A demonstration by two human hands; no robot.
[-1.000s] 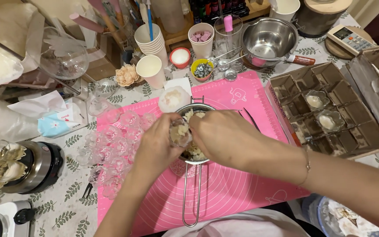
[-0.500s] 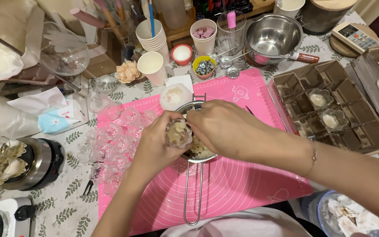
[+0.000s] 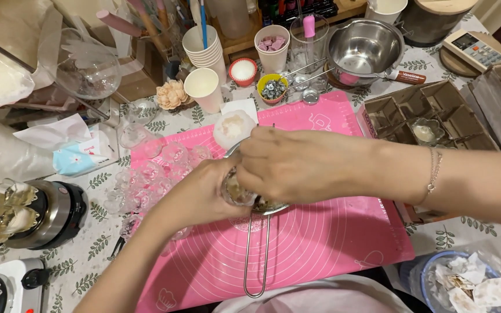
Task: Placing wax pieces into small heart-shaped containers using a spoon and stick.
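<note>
My left hand point(image 3: 201, 194) grips a small clear glass cup point(image 3: 234, 191) holding pale, waxy residue, tilted over a small metal pot point(image 3: 265, 204) with a long wire handle point(image 3: 256, 255) that rests on the pink silicone mat point(image 3: 320, 243). My right hand point(image 3: 299, 165) reaches across from the right, wearing a thin bracelet, with its fingers at the cup's mouth. What the fingertips pinch is hidden. Several empty clear glass cups point(image 3: 146, 179) lie on the mat's left side.
A cardboard divider box point(image 3: 430, 116) with small filled glasses sits at right. Paper cups point(image 3: 204, 87), a steel bowl point(image 3: 363, 49), small dishes and a round white wax piece point(image 3: 233, 127) stand behind the mat. A hot plate point(image 3: 6, 287) and metal pot point(image 3: 53, 211) are at left.
Both hands stay together over the metal pot. The left hand has turned the glass cup slightly, and the right hand's fingers have shifted at the cup's mouth.
</note>
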